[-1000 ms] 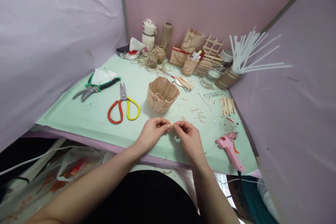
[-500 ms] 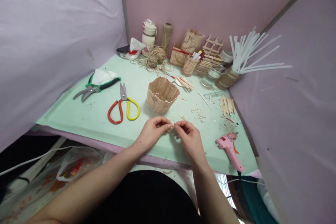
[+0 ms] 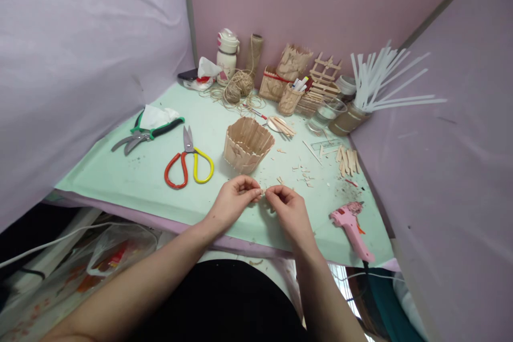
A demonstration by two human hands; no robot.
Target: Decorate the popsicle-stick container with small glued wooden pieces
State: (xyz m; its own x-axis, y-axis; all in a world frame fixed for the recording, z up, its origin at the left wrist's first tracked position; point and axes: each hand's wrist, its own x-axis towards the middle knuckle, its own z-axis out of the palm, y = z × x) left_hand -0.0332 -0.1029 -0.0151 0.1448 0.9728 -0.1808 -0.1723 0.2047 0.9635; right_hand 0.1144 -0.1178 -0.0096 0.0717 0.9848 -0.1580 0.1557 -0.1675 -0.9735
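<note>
Forearms [image 3: 172, 259], both bare, slant inward from the bottom edge over the near side of the pale green, cloth-covered counter [image 3: 132, 184]. Your left hand [image 3: 232, 200] reaches in with its back turned up, thumb and forefinger pinching a tiny pale piece [image 3: 262, 191], too small for its material to be made out. Your right hand [image 3: 290, 206] faces it, thumb and forefinger pressed together just beside that piece; whether they grip anything, you cannot tell from this view. To the right of your right hand lies a pink glue gun [image 3: 352, 230].

Just beyond your hands, an open-topped, flaring basket of light-brown wooden strips [image 3: 242, 155] stands upright, part of its inside showing. Scissors with one red and one yellow handle [image 3: 188, 146] lie to its left.

Farther off to the right, a clear plastic cup [image 3: 319, 122] holds clear liquid, and beside it a brown cylindrical holder [image 3: 345, 121] carries a fanned bunch of long white sticks [image 3: 371, 83]. Left of the cup, a small wooden-strip pot [image 3: 289, 100] has marker pens [image 3: 300, 84] in it. Behind that pot sits a wooden-strip box with a red band [image 3: 270, 87].
</note>
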